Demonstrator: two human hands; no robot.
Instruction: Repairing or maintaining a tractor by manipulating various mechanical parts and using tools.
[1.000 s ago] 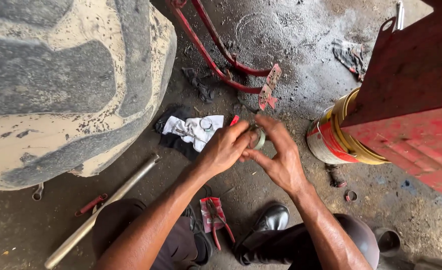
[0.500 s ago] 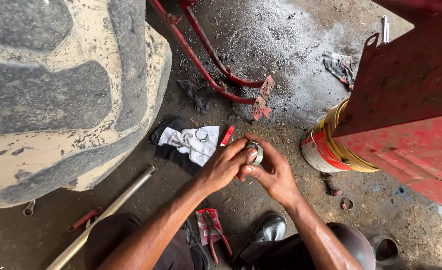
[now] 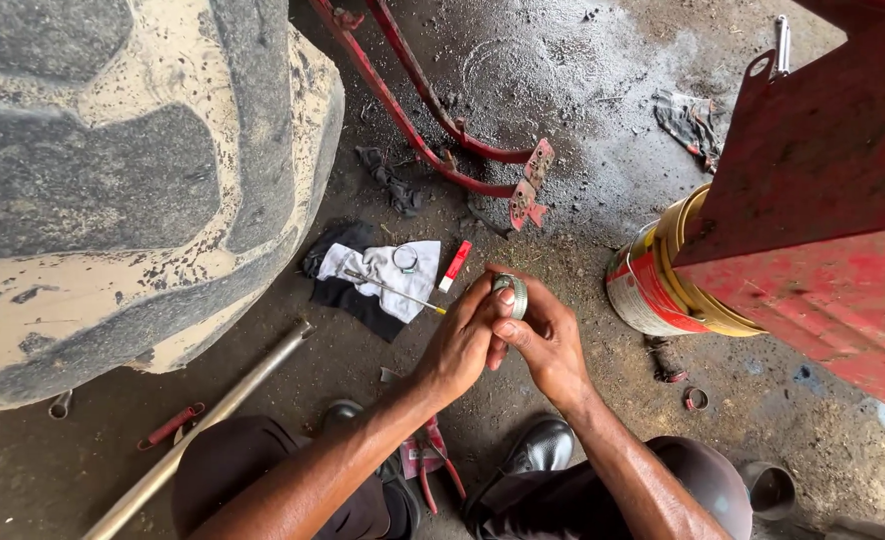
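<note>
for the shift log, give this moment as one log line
left hand: grips metal ring | right hand: supports ring | nearby: white cloth, big tyre

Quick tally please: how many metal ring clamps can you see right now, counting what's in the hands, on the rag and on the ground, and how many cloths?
Metal ring clamps: 3 – one held between the left hand and right hand at, one on the white rag, one on the ground.
Cloths: 3 – white rag, dark rag, rag by the red machine.
Total: 6
</note>
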